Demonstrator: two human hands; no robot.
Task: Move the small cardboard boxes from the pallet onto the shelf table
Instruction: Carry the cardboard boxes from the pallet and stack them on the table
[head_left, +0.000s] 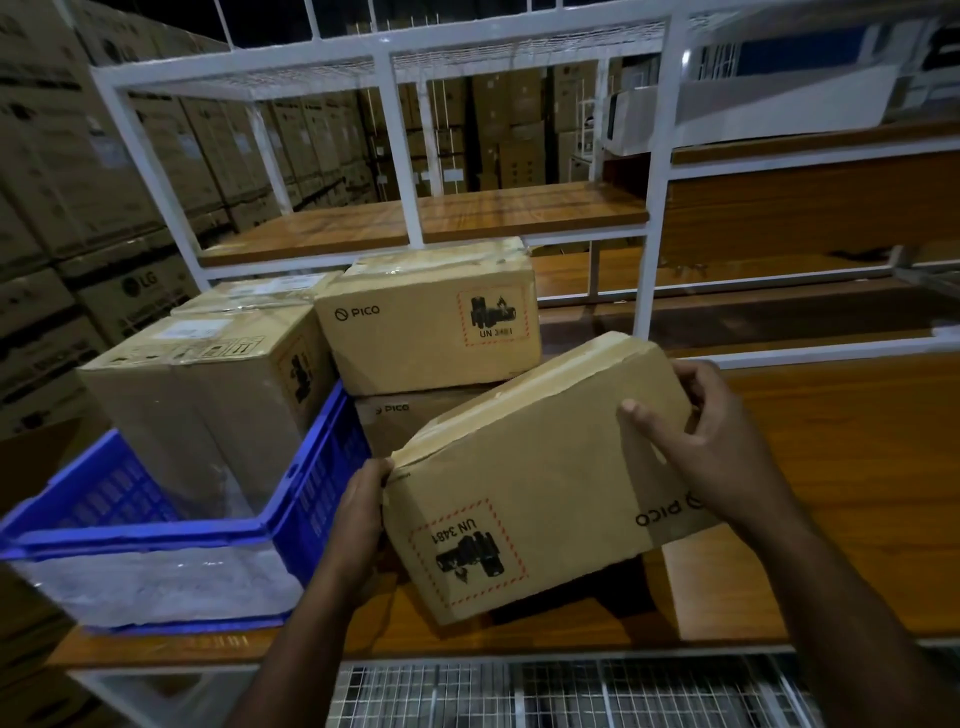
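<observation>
Nearest to me, the person holds a small cardboard box tilted above the wooden table top, its printed side upside down. The left hand presses against the box's lower left end, fingers mostly hidden behind it, so I cannot tell how far they curl. The right hand clamps the upper right corner, thumb on the near face and fingers wrapped over the far edge. The box looks stiff and fairly light, since two hands at opposite ends carry it easily; its faces are smooth, so the ends and corners seem the safest hold. The battery warning label suggests setting it down gently. One lower corner hangs close to the table, but I cannot tell whether it touches.

Left of the held box sits a blue crate on the same table, with a larger carton standing inside it. Just behind the held box, two more boxes are stacked: a lower one, partly hidden, and an upper one squarely on top. They crowd the space behind and to the left, so the bare wood to the right looks like the easier landing spot.

Farther back rises the white shelf frame with a bare wooden board, and beyond it stacked warehouse cartons fill the dimness.
</observation>
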